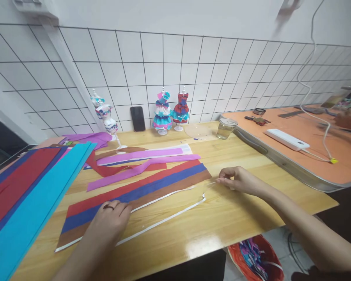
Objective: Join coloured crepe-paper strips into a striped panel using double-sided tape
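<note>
A clear lidded cup [225, 129] stands beyond the right hand [236, 180]; a narrow white strip [163, 220] lies left of its fingers. Fingertips pinch closed on thin pale tape [211, 183]; the left hand's [114, 218] bent fingers rest on red-blue-brown striped fabric [160, 186], grip unclear.

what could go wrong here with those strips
The striped piece could shift or crease if the left hand lets up while the right hand tugs at the thin pale strip.

The loose white strip runs close to the left wrist, so it might get caught or dragged.

The cup of liquid stands beyond the right hand; a knock could perhaps wet the strips.
</note>
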The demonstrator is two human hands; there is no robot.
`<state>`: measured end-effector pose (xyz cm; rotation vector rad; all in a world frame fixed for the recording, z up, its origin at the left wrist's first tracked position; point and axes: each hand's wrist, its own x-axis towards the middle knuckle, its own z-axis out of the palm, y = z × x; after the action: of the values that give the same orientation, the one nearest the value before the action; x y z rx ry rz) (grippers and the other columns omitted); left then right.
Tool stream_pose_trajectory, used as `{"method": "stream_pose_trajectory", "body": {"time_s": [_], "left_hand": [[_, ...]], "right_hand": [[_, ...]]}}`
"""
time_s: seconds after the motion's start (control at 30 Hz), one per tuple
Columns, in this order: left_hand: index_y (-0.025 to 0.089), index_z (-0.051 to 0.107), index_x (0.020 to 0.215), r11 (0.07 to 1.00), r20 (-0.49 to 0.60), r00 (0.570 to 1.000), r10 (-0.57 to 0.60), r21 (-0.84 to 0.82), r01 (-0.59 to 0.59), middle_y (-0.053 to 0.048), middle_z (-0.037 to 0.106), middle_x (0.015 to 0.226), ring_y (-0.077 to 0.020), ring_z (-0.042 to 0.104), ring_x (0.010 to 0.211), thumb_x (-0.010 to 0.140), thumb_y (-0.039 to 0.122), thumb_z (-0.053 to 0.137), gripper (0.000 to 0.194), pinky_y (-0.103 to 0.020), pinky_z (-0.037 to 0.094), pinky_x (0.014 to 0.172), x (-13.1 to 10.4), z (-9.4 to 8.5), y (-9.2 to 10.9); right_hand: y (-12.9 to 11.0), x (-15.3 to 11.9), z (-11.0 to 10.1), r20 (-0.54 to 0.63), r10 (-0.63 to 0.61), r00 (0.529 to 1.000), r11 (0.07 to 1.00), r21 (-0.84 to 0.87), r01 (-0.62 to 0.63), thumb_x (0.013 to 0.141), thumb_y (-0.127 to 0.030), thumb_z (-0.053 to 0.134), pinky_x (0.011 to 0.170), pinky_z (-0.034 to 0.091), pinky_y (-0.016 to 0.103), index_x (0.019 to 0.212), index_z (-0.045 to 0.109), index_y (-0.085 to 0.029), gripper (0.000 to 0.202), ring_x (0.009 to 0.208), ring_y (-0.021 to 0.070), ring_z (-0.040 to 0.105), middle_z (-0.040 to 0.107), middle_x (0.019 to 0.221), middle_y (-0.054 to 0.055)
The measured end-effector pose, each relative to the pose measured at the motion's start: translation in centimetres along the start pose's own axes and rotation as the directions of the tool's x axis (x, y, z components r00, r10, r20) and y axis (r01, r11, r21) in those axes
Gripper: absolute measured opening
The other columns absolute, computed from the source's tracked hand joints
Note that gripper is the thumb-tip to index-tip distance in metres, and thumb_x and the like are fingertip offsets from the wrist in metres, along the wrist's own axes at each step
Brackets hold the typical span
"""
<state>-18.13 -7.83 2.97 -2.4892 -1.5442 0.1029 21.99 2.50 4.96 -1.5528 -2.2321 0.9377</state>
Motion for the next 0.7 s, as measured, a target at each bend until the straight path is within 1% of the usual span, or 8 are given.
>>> {"method": "stream_pose_trajectory", "body": {"time_s": [0.1, 0.17, 0.23, 0.33, 0.43, 0.53, 0.63, 0.7], "left_hand": [[0.013, 0.065, 0.093, 0.995, -0.104, 0.994, 0.014, 0.100, -0.004, -0.013, 0.065, 0.099, -0.0260, 0.057, 0.088, 0.076, -0.005, 0.031, 0.042, -0.041, 0.039, 0.079, -1.6, 1.6, -1.0], [0.013, 0.066, 0.092, 0.992, -0.129, 0.992, -0.001, 0.123, 0.017, -0.013, 0.065, 0.101, -0.0256, 0.059, 0.088, 0.075, -0.006, 0.030, 0.045, -0.040, 0.040, 0.079, -2.3, 2.3, -1.4], [0.013, 0.067, 0.093, 0.992, -0.141, 0.989, -0.033, 0.118, 0.050, -0.014, 0.065, 0.100, -0.0261, 0.060, 0.088, 0.074, -0.006, 0.030, 0.045, -0.040, 0.041, 0.078, -2.7, 2.5, -1.7], [0.013, 0.067, 0.092, 0.995, -0.148, 0.986, -0.074, 0.059, 0.083, -0.014, 0.066, 0.099, -0.0267, 0.061, 0.087, 0.074, -0.004, 0.031, 0.045, -0.039, 0.043, 0.076, -3.1, 2.6, -2.0], [0.015, 0.067, 0.092, 0.997, -0.149, 0.987, -0.064, 0.036, 0.070, -0.013, 0.066, 0.100, -0.0256, 0.061, 0.088, 0.074, -0.004, 0.032, 0.044, -0.038, 0.044, 0.077, -3.2, 2.7, -2.5], [0.013, 0.067, 0.093, 0.995, -0.148, 0.989, -0.015, 0.091, 0.028, -0.015, 0.065, 0.100, -0.0262, 0.061, 0.087, 0.073, -0.004, 0.033, 0.043, -0.038, 0.045, 0.076, -3.4, 2.7, -3.0], [0.013, 0.066, 0.097, 0.992, -0.113, 0.992, 0.063, 0.116, -0.049, -0.015, 0.066, 0.100, -0.0269, 0.062, 0.087, 0.070, -0.003, 0.035, 0.043, -0.038, 0.046, 0.074, -3.6, 2.7, -3.6], [0.013, 0.065, 0.099, 0.990, -0.092, 0.993, 0.076, 0.123, -0.065, -0.014, 0.065, 0.102, -0.0265, 0.061, 0.089, 0.069, -0.002, 0.036, 0.045, -0.038, 0.046, 0.075, -3.7, 2.7, -3.9]], "right_hand": [[0.1, 0.3, 0.2, -0.015, 0.025, 1.000, 1.000, -0.012, -0.026, 0.074, -0.059, 0.049, 0.043, 0.031, 0.021, 0.067, 0.055, -0.019, 0.041, 0.044, 0.0091, 0.043, 0.050, 0.053, -0.002], [0.0, 0.4, 0.4, -0.031, 0.029, 0.999, 0.999, -0.024, -0.030, 0.073, -0.060, 0.049, 0.042, 0.030, 0.022, 0.067, 0.055, -0.019, 0.041, 0.044, 0.0094, 0.043, 0.049, 0.052, -0.002], [-0.2, 0.4, 0.4, -0.047, 0.026, 0.999, 0.999, -0.036, -0.028, 0.072, -0.061, 0.050, 0.042, 0.029, 0.022, 0.067, 0.055, -0.019, 0.042, 0.044, 0.0096, 0.043, 0.048, 0.052, -0.003], [-0.5, 0.6, 0.5, -0.067, 0.006, 0.998, 0.999, -0.050, -0.009, 0.072, -0.060, 0.050, 0.042, 0.029, 0.022, 0.065, 0.055, -0.019, 0.041, 0.044, 0.0092, 0.042, 0.046, 0.052, -0.003], [-0.6, 0.8, 0.7, -0.066, -0.014, 0.998, 0.997, -0.071, 0.009, 0.073, -0.057, 0.051, 0.042, 0.028, 0.022, 0.064, 0.054, -0.019, 0.040, 0.045, 0.0088, 0.040, 0.045, 0.052, -0.003], [-0.5, 1.0, 0.8, -0.061, -0.016, 0.998, 0.996, -0.087, 0.011, 0.073, -0.056, 0.051, 0.042, 0.026, 0.022, 0.065, 0.055, -0.019, 0.039, 0.045, 0.0086, 0.038, 0.044, 0.051, -0.003], [-0.3, 1.1, 1.0, -0.060, -0.014, 0.998, 0.997, -0.074, 0.009, 0.073, -0.056, 0.051, 0.044, 0.026, 0.022, 0.064, 0.055, -0.018, 0.039, 0.047, 0.0084, 0.036, 0.044, 0.052, -0.004], [-0.2, 1.1, 1.2, -0.054, -0.005, 0.999, 0.999, -0.044, 0.003, 0.072, -0.056, 0.052, 0.045, 0.026, 0.022, 0.064, 0.055, -0.018, 0.039, 0.048, 0.0083, 0.034, 0.044, 0.053, -0.004]]}}
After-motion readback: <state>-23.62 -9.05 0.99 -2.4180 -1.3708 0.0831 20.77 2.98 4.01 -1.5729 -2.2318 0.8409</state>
